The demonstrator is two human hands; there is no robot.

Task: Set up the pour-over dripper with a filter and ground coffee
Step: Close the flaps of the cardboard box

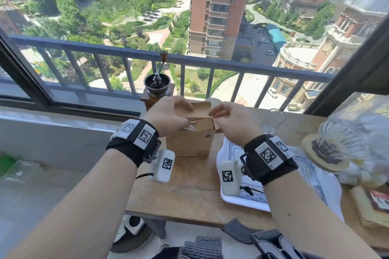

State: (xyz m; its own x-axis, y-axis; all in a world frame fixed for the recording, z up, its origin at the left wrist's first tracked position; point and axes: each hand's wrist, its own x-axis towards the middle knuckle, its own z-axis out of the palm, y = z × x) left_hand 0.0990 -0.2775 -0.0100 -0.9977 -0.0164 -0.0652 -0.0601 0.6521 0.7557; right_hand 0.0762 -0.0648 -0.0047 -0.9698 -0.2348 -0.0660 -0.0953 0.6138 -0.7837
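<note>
Head view: left hand point(168, 117) grips the raised flap of the brown box point(189, 145) on the desk point(189, 191), and right hand point(233, 124) pinches the flap's right edge. Glass dripper point(334, 143) stands well right, by the tray point(231, 197). Grinder point(156, 84) is just behind the box

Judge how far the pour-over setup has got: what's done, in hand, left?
Done: the glass dripper stands at the right, seemingly without a filter. In hand: left hand and right hand pinch the flap of the brown box. Left: seat a filter, add grounds; the grinder waits behind.
</note>
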